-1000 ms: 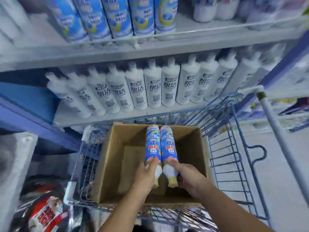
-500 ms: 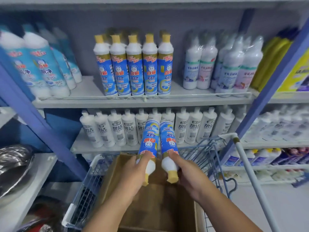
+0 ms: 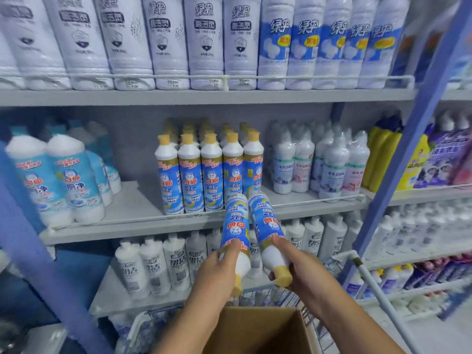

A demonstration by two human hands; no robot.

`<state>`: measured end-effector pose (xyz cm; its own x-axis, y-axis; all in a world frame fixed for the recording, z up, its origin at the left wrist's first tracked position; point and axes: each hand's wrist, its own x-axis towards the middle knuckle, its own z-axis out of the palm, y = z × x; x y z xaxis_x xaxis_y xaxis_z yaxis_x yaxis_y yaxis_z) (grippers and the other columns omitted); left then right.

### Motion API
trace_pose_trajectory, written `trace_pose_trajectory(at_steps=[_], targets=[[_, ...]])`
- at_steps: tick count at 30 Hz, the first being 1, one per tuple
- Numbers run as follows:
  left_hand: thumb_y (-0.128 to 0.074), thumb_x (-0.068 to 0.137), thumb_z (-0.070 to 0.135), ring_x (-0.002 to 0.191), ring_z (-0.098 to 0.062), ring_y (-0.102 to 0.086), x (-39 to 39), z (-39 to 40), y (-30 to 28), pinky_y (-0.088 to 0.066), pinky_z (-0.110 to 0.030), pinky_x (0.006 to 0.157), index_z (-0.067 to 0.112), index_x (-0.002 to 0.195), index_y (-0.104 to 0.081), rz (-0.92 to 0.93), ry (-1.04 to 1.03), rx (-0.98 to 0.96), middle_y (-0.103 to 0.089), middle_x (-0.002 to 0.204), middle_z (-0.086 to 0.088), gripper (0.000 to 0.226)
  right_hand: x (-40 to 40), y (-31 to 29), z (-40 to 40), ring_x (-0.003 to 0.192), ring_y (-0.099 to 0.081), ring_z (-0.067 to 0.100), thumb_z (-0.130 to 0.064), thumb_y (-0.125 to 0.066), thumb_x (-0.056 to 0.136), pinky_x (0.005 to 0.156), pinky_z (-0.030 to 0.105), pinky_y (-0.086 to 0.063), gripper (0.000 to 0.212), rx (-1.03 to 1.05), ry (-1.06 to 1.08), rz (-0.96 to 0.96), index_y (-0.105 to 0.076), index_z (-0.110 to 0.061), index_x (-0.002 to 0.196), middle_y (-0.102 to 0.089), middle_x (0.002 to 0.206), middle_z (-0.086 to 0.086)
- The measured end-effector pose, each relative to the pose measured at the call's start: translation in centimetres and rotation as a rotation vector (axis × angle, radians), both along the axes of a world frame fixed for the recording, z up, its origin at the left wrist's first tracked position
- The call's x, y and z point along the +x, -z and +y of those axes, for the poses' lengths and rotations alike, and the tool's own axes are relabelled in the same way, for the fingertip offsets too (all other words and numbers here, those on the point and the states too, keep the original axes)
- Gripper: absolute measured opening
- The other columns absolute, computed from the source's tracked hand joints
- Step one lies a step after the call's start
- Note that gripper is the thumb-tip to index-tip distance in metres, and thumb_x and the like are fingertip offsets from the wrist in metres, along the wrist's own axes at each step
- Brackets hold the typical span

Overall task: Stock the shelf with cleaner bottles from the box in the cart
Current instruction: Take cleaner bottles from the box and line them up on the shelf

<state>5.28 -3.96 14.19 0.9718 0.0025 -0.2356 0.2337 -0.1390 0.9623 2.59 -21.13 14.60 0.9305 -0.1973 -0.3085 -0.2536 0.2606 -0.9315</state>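
each hand point(image 3: 217, 274) point(image 3: 304, 272) grips one bottle point(image 3: 235, 226) point(image 3: 268, 226) cap-down; flip both upright, then seat them beside the matching row point(image 3: 209, 175).

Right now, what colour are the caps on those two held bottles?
Yellow caps, clearest in the head view.

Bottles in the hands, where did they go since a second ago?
Both bottles, left and right, rose out of the box up toward the middle shelf. The left hand and right hand kept their grip, caps toward the person.
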Motion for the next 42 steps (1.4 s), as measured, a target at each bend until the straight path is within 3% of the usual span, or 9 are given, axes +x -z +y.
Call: trace_pose_trajectory(at_steps=[2, 6, 11, 15, 22, 33, 42], targets=[[-0.053, 0.087, 0.066, 0.081, -0.019, -0.069, 0.5, -0.2, -0.3, -0.045, -0.02, 0.05, 0.019, 0.104, -0.07, 0.007, -0.016, -0.018, -0.072, 0.094, -0.005, 0.054, 0.6, -0.4, -0.2, 0.059, -0.063, 0.024, -0.046, -0.073, 0.084, 0.055, 0.028, -0.05, 0.053, 0.004, 0.006, 0.004, -0.07, 0.0, 0.11, -0.07, 0.079, 0.014], [-0.058, 0.088, 0.057, 0.078, -0.025, -0.071, 1.0, -1.4, -0.6, -0.047, -0.023, 0.048, 0.017, 0.099, -0.07, 0.034, -0.067, -0.056, -0.073, 0.087, -0.007, 0.043, 1.3, -0.5, -1.0, 0.057, -0.06, 0.024, -0.043, -0.073, 0.086, 0.05, 0.025, -0.05, 0.05, 0.019, 0.0, 0.027, -0.07, 0.0, 0.11, -0.069, 0.078, 0.014], [-0.057, 0.089, 0.057, 0.074, -0.024, -0.069, 1.5, -2.6, -0.6, -0.054, -0.03, 0.058, 0.019, 0.1, -0.069, 0.045, -0.087, -0.048, -0.072, 0.087, -0.007, 0.042, 2.0, -0.1, -1.8, 0.059, -0.06, 0.025, -0.042, -0.072, 0.088, 0.06, 0.032, -0.052, 0.048, 0.054, -0.026, 0.03, -0.071, 0.001, 0.108, -0.071, 0.082, 0.015], [-0.057, 0.09, 0.057, 0.073, -0.024, -0.068, 1.8, -3.4, -0.8, -0.052, -0.027, 0.057, 0.019, 0.099, -0.068, 0.053, -0.106, -0.04, -0.071, 0.088, -0.008, 0.041, 2.7, -0.1, -2.7, 0.063, -0.061, 0.024, -0.042, -0.074, 0.086, 0.064, 0.036, -0.053, 0.048, 0.071, -0.049, 0.03, -0.073, 0.001, 0.108, -0.073, 0.083, 0.015], [-0.058, 0.089, 0.057, 0.06, -0.025, -0.066, 3.1, -4.1, -1.0, -0.053, -0.033, 0.059, 0.017, 0.092, -0.067, 0.067, -0.118, -0.059, -0.072, 0.083, -0.015, 0.041, 3.7, -0.6, -3.5, 0.059, -0.06, 0.021, -0.044, -0.071, 0.088, 0.059, 0.032, -0.051, 0.048, 0.032, -0.078, 0.015, -0.072, 0.0, 0.108, -0.071, 0.079, 0.013], [-0.061, 0.088, 0.056, 0.059, -0.027, -0.063, 4.8, -4.7, -0.7, -0.051, -0.036, 0.063, 0.017, 0.087, -0.067, 0.09, -0.136, -0.098, -0.071, 0.08, -0.016, 0.039, 5.4, -0.3, -3.9, 0.063, -0.062, 0.022, -0.046, -0.07, 0.089, 0.062, 0.032, -0.052, 0.047, 0.022, -0.104, 0.023, -0.072, -0.002, 0.108, -0.072, 0.081, 0.013], [-0.063, 0.085, 0.058, 0.062, -0.028, -0.062, 6.6, -4.8, -1.2, -0.05, -0.035, 0.06, 0.012, 0.095, -0.067, 0.101, -0.132, -0.136, -0.073, 0.093, -0.022, 0.047, 7.1, -0.2, -3.7, 0.064, -0.059, 0.024, -0.045, -0.07, 0.088, 0.065, 0.033, -0.05, 0.045, 0.02, -0.088, 0.044, -0.072, -0.003, 0.106, -0.071, 0.077, 0.012]])
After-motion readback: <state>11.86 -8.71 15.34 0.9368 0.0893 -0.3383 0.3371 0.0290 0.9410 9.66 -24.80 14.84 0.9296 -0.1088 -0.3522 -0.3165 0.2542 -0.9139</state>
